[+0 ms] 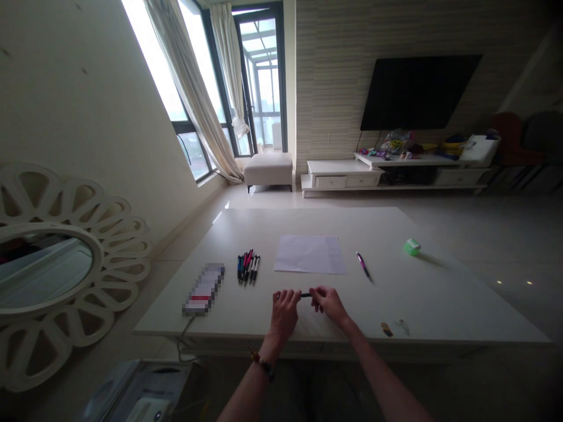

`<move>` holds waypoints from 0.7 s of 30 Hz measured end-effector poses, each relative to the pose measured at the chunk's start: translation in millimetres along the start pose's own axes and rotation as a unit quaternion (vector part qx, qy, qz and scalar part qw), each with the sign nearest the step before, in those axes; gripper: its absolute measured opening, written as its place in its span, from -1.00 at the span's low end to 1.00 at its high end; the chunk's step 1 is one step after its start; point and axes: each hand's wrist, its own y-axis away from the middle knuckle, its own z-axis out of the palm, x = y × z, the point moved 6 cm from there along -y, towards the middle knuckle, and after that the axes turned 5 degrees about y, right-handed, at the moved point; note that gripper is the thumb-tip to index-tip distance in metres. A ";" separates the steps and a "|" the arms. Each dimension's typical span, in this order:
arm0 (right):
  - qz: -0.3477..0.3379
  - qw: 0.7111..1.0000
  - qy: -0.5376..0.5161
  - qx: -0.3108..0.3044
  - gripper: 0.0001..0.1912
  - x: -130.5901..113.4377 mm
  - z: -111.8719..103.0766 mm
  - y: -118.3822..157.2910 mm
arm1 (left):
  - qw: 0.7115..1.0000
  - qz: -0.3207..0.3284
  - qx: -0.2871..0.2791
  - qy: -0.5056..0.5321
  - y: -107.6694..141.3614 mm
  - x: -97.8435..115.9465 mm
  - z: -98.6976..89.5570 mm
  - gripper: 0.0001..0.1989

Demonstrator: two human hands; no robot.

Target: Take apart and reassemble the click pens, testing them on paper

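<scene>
Both my hands meet over the front part of the white table (378,225), with a dark pen (305,295) held level between them. My left hand (285,309) has its fingers closed around the pen's left end. At the other end, the fingertips of my right hand (328,303) pinch it. Just beyond my hands lies a white sheet of paper (308,254) with faint print along its right side. A purple and black pen (363,266) rests to the right of the paper. Several pens (248,268) in blue, pink and white lie side by side on the left.
A blurred-out flat device (204,289) with a cable is at the table's left. A green-and-white container (412,247) stands at the right. Two small items, a yellow and dark one (386,329) and a pale one (403,326), lie near the front edge.
</scene>
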 end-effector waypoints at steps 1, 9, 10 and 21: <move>-0.001 1.000 0.001 0.001 -0.59 -0.8 0.1 0.1 | 1.000 0.001 -0.001 -0.004 -0.2 0.5 -0.6 -0.71; -0.019 1.000 -0.015 0.018 -0.61 -1.7 -0.8 1.0 | 1.000 -0.006 0.005 -0.008 -2.1 1.7 -2.4 -0.82; -0.031 0.999 -0.018 0.032 -0.62 -3.1 -2.5 1.4 | 1.000 -0.004 0.005 -0.008 -2.1 1.6 -2.0 -0.81; -0.013 0.987 -0.118 0.111 -0.55 -0.1 -14.9 1.6 | 1.000 -0.012 0.003 -0.022 -3.1 0.8 -4.3 -0.85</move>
